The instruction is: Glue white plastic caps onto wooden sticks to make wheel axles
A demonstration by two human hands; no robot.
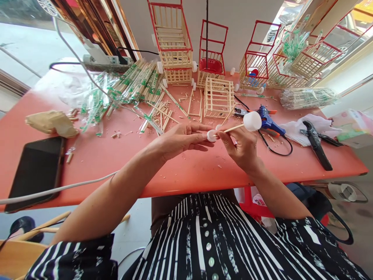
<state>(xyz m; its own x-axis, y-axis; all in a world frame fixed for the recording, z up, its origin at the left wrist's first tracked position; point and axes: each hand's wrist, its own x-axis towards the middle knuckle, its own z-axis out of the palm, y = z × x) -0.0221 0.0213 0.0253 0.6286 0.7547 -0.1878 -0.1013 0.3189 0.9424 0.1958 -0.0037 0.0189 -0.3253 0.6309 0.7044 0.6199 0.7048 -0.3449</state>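
Both hands meet above the front middle of the table. My left hand [185, 139] pinches a small white round wheel [211, 135] between thumb and fingers. In my right hand [241, 146], thumb and fingers grip a thin wooden stick [234, 127]. Its far end carries a larger-looking white wheel [252, 121], and its near end touches or sits close to the wheel in my left hand; I cannot tell whether it is inserted. Part of another white piece shows behind the fingertips. Just beyond my hands stands a small frame of wooden sticks [218, 97].
Red-edged stick carts [175, 50] line the back. Wrapped sticks [142, 79] and loose offcuts lie left of centre. A blue glue gun [269, 121] with a looped cable and black-handled pliers [317, 146] lie right. A phone [37, 167] and white cable [78, 186] are left.
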